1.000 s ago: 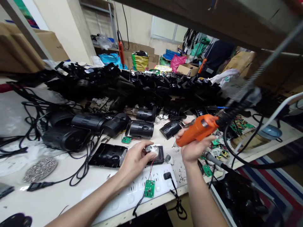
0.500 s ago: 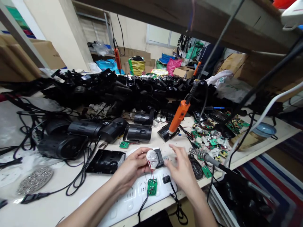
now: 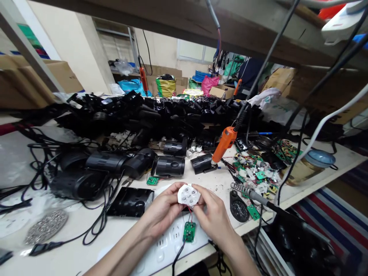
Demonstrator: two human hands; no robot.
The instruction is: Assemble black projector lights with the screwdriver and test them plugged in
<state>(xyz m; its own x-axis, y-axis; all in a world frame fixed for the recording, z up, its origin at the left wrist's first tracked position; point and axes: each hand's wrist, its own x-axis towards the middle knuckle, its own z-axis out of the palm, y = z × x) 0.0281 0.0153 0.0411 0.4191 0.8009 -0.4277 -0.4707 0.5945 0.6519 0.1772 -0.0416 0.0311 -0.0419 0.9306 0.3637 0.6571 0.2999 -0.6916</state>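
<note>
My left hand [image 3: 166,207] and my right hand [image 3: 211,211] grip a small white LED board [image 3: 188,195] from both sides. Several round LEDs show on its upward face. Thin red wires run from it down to a green circuit board [image 3: 189,232], which hangs above a white power strip [image 3: 161,251]. A black cable leaves the circuit board toward the bench's front edge. Left of my hands lies a black plastic housing [image 3: 129,201] on the bench. The fingers hide what is under the LED board.
An orange electric screwdriver [image 3: 224,145] hangs above a black lamp casing [image 3: 201,164]. On the right are a soldering iron [image 3: 255,196], a black oval part [image 3: 239,207] and heaped circuit boards [image 3: 258,168]. Black casings [image 3: 169,165] and cables fill the back and left.
My right hand has come in from the right and closed on the white piece. Its LED face now shows, and the dark square part beside it is out of sight.
</note>
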